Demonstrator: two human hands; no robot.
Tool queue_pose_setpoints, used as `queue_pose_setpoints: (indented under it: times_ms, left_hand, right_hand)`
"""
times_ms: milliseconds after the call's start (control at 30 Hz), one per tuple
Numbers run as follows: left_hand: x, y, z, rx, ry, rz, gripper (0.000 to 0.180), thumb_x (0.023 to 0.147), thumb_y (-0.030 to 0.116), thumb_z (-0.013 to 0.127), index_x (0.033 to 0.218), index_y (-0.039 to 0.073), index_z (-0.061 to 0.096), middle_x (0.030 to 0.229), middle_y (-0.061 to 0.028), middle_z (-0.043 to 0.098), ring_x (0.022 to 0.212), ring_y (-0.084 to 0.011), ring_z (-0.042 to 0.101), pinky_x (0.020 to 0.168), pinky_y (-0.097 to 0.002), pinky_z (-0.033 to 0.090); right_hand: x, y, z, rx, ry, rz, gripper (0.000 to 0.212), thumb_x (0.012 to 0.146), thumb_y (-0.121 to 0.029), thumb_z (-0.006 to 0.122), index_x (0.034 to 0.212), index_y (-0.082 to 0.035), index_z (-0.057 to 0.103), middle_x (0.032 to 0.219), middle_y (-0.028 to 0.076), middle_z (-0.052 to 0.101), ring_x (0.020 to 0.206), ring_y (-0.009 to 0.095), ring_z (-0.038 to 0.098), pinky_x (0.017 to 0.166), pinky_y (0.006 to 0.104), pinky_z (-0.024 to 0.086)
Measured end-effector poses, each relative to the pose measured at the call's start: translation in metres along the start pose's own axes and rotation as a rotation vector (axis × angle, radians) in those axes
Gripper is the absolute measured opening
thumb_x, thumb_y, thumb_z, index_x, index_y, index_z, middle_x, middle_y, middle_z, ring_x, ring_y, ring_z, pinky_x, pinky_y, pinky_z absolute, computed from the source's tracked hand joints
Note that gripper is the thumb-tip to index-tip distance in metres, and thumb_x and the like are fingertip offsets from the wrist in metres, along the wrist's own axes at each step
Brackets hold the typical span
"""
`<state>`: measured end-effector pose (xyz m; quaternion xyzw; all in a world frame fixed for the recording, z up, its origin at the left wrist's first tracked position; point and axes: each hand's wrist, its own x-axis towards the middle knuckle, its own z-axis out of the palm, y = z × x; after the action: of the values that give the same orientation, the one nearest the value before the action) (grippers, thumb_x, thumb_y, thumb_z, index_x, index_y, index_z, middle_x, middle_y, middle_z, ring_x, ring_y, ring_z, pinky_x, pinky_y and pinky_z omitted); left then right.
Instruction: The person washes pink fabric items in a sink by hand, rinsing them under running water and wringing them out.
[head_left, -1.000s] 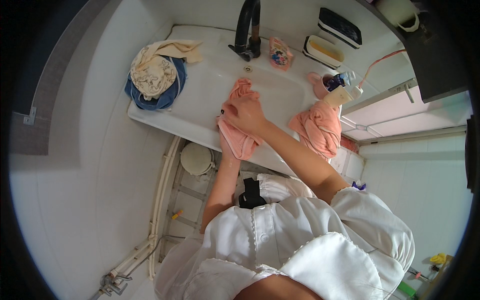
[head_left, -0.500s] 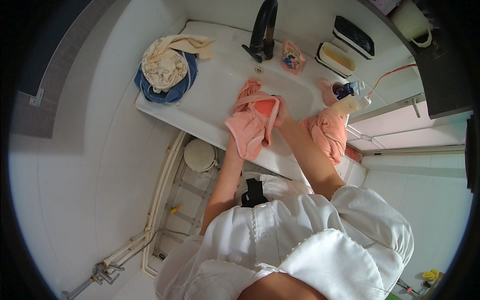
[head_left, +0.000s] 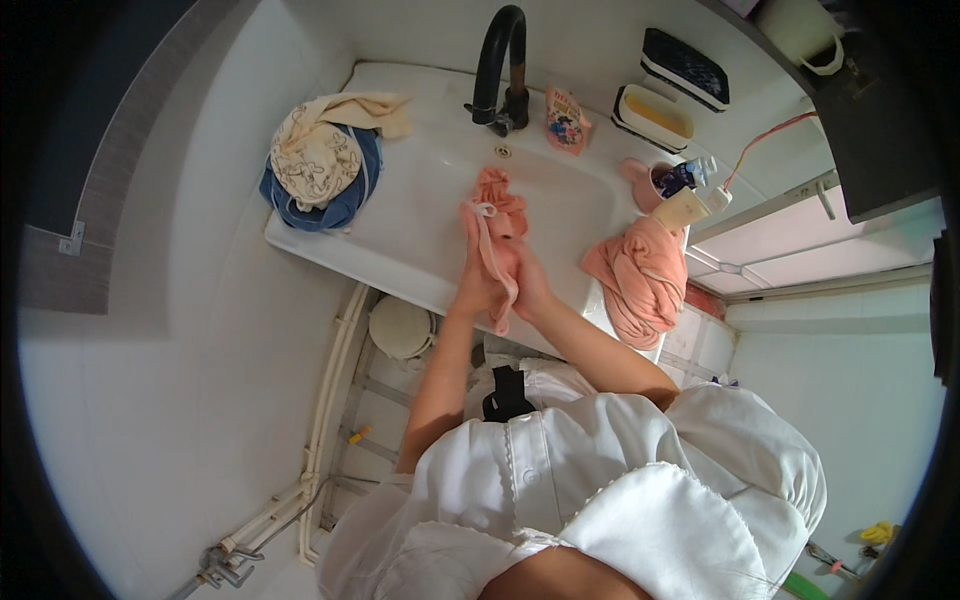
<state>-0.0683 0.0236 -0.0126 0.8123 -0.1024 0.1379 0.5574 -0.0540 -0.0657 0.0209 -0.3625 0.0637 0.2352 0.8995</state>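
Over the white sink basin (head_left: 420, 190), I hold a small pink garment (head_left: 497, 196) with a paler trimmed edge. It is bunched together lengthwise. My left hand (head_left: 476, 288) is closed on its left side, with the fingers partly behind the cloth. My right hand (head_left: 531, 283) is closed around its right side, close to the left one. One end of the garment points toward the black faucet (head_left: 497, 75), while a narrow strip hangs down between my wrists. The undersides of both hands are hidden.
A blue and cream cloth pile (head_left: 318, 165) sits on the sink's left ledge. A larger pink cloth (head_left: 643, 280) lies at the right edge, beside a pink cup (head_left: 640, 183) holding tubes. A pouch (head_left: 566, 120) and a soap dish (head_left: 655, 117) stand behind.
The pink garment was spread with an opening showing; now it is gathered narrow. My right hand has come down and in toward the left, which now shows beside the cloth.
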Motion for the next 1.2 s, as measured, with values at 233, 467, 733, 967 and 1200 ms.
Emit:
queue_pose_setpoints:
  times_ms: [233,467,733,967,1200]
  left_hand:
    - [-0.013,-0.048,0.023,0.047,0.311,0.108,0.077,0.076,0.033,0.057,0.13,0.001,0.014,0.131,-0.0165,0.024,0.12,-0.0287,0.026,0.101,-0.0367,0.019]
    - [-0.006,0.008,0.018,-1.234,0.438,-0.157,0.055,0.084,0.04,0.041,0.123,0.002,0.033,0.123,-0.0118,0.039,0.114,-0.0249,0.037,0.097,-0.037,0.028]
    - [-0.02,-0.013,0.004,-1.265,0.459,-0.156,0.058,0.086,0.052,0.023,0.126,0.01,0.03,0.126,-0.0098,0.036,0.109,-0.0265,0.041,0.097,-0.0363,0.028]
    - [-0.016,0.021,0.011,-1.671,0.292,-0.442,0.058,0.087,0.05,0.023,0.126,0.009,0.03,0.126,-0.0102,0.035,0.112,-0.0261,0.039,0.097,-0.0365,0.027]
    - [-0.017,0.017,0.006,-1.743,0.239,-0.469,0.057,0.087,0.049,0.022,0.127,0.008,0.029,0.127,-0.0105,0.035,0.114,-0.0257,0.036,0.097,-0.0366,0.027]
  right_hand:
    - [0.021,0.005,-0.001,-0.473,0.073,0.195,0.046,0.081,-0.021,0.044,0.12,0.003,0.035,0.122,0.015,0.039,0.113,0.022,0.037,0.094,0.0288,0.028]
    - [0.035,0.0,0.0,-1.229,-0.309,-0.466,0.047,0.075,-0.014,0.047,0.117,0.004,0.038,0.112,0.023,0.045,0.11,0.032,0.04,0.094,0.035,0.029]
    - [-0.004,0.014,0.008,-1.536,-0.46,-0.837,0.047,0.073,-0.023,0.049,0.109,0.005,0.041,0.101,0.023,0.047,0.097,0.038,0.043,0.085,0.0375,0.035]
    - [0.039,-0.008,0.014,-1.566,-0.34,-0.547,0.041,0.07,-0.023,0.051,0.102,0.002,0.046,0.092,0.021,0.047,0.09,0.037,0.044,0.078,0.0409,0.036]
    - [0.024,0.01,-0.003,-1.601,-0.501,-0.745,0.056,0.068,-0.03,0.056,0.107,0.009,0.044,0.109,0.024,0.046,0.106,0.038,0.04,0.089,0.0431,0.033]
